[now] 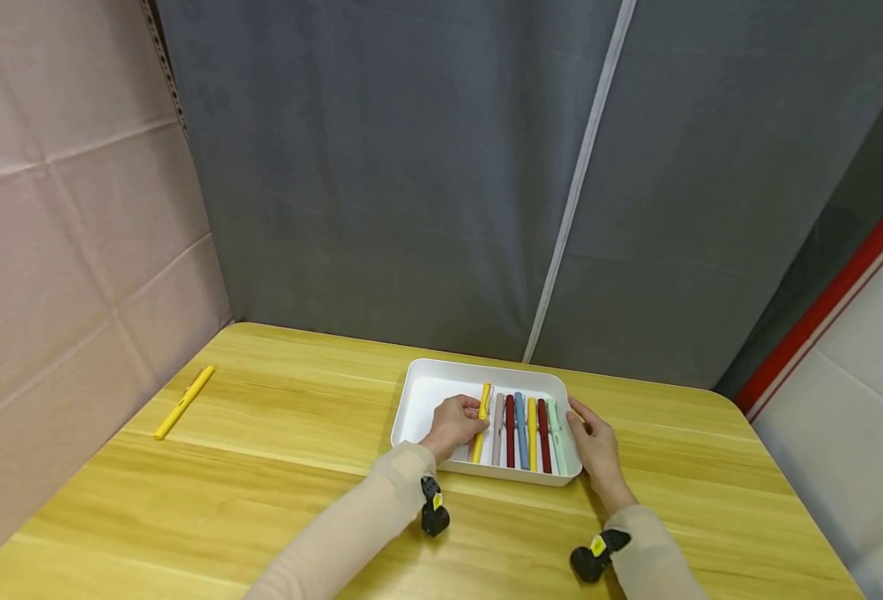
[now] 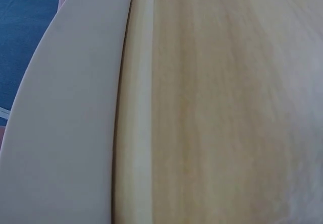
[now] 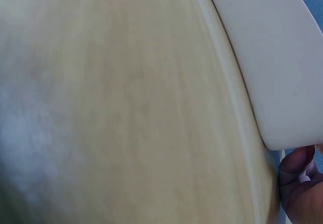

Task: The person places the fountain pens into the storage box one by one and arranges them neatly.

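A white tray (image 1: 418, 408) lies on the table with a row of capped pens in red, grey, blue, yellow and mint green. At the left end of the row, my left hand (image 1: 454, 427) pinches a yellow pen (image 1: 478, 447) between thumb and fingers. My right hand (image 1: 597, 450) holds the tray's right side, thumb at the rim. Low in the right wrist view, curled fingers (image 3: 298, 171) show beside the tray's corner (image 3: 277, 133). The left wrist view has only the tray's outer wall (image 2: 70, 113) and the tabletop; the left hand is hidden there.
Another yellow pen (image 1: 184, 403) lies alone near the left edge of the wooden table (image 1: 283, 500). A grey curtain (image 1: 381, 183) hangs behind the table, with a pinkish cloth wall (image 1: 58, 250) on the left and a white panel (image 1: 861, 417) on the right.
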A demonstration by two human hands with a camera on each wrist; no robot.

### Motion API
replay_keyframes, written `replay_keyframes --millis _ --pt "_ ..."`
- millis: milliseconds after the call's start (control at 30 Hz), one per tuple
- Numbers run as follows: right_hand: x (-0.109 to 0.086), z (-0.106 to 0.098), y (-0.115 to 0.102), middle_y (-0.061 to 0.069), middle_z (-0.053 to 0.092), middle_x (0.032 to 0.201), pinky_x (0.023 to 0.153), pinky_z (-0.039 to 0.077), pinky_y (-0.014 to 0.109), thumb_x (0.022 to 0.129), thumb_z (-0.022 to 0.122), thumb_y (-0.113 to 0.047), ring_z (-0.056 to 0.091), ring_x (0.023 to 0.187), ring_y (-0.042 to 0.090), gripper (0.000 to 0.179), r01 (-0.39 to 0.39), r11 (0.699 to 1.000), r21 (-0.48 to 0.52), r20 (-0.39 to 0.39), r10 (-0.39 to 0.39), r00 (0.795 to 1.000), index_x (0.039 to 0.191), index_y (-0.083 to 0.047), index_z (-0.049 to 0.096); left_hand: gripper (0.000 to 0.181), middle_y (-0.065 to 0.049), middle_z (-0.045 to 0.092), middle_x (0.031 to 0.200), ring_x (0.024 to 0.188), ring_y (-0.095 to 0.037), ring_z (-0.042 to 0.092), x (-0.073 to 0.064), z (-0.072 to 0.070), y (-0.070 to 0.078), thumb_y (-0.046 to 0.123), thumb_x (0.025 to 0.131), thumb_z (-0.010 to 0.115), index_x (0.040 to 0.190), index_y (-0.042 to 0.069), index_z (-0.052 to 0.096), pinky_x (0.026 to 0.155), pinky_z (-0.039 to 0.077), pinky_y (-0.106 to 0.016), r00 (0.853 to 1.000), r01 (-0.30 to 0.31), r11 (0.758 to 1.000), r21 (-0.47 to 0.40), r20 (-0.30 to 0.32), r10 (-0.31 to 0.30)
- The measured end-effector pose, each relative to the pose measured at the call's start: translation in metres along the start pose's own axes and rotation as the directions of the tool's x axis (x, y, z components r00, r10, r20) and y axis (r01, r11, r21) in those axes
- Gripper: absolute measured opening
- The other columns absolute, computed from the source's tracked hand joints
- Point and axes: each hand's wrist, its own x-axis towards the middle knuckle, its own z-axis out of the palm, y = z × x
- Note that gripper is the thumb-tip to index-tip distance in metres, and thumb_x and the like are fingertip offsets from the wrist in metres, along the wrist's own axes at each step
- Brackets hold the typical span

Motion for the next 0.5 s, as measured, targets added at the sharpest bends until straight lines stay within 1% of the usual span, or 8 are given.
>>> replay_keyframes --millis 133,300,500 --pt "0.0002 0.0002 0.0002 0.019 0.049 0.133 0.067 0.042 0.014 0.101 0.042 -0.026 0.047 0.099 0.024 0.044 0.003 1.000 0.003 -0.003 -0.003 1.000 0.142 -0.009 0.042 0.027 -0.006 0.064 0.086 0.071 -0.010 0.056 0.0002 0.0002 0.0004 0.003 0.079 0.072 0.104 0.000 0.062 0.057 0.051 -0.021 1.000 0.002 1.000 -0.006 -0.002 -0.002" --pt "0.0000 0.0004 0.0009 0.018 0.050 0.131 0.067 0.042 0.015 0.101 0.042 -0.027 0.047 0.098 0.022 0.044 -0.001 1.000 0.003 -0.006 0.001 1.000 0.142 -0.010 0.042 0.027 -0.005 0.064 0.085 0.070 -0.010 0.055 -0.0001 0.0007 0.0010 0.003 0.079 0.072 0.104 0.001 0.062 0.056 0.050 -0.020 1.000 -0.001 1.000 0.014 -0.004 0.001" --pt "0.0000 0.0003 0.0012 0.018 0.049 0.132 0.068 0.041 0.015 0.101 0.042 -0.028 0.046 0.099 0.023 0.045 -0.001 1.000 0.000 -0.004 0.001 1.000 0.142 -0.010 0.042 0.028 -0.005 0.064 0.085 0.069 -0.009 0.055 -0.0003 0.0009 0.0012 0.004 0.079 0.073 0.105 0.000 0.063 0.054 0.049 -0.019 1.000 -0.007 1.000 0.022 -0.007 0.007"
